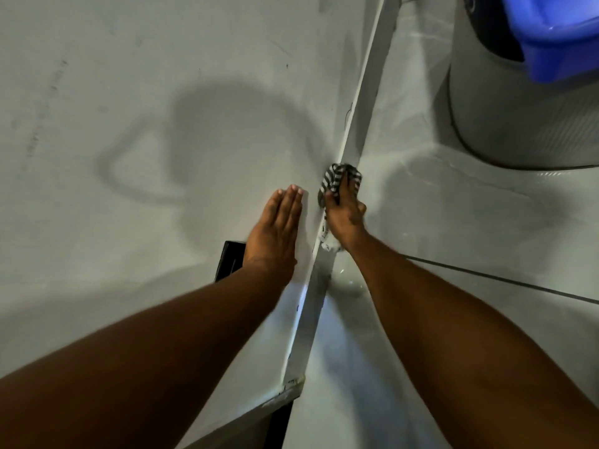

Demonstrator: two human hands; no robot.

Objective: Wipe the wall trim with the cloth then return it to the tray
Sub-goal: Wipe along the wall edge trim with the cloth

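At about nine o'clock the pale wall [129, 108] fills the view, marked with faint smudges and carrying the shadow of the person's head and arm. Near the middle, slightly toward seven o'clock, the left hand [275, 228] lies flat against the wall with its fingers straight and pressed together, gripping nothing; a dark rectangular object [228, 260] shows just behind its wrist. Just beside it, toward three o'clock, the white wall trim [366, 92] runs as a long strip from twelve o'clock down to about six, where its end looks chipped. The right hand [345, 218] is at the centre, pressing the striped black-and-white cloth [337, 178] onto the trim, with the fingers spread over the fabric and clamped on it; a tail of the cloth hangs out below the heel of the hand. Past the trim, from three to five o'clock, is the glossy tiled floor [470, 222] with a dark grout line. At one o'clock stands a grey cylindrical appliance [518, 118], and a blue plastic tray [557, 30] sits on top of it, well apart from the cloth.
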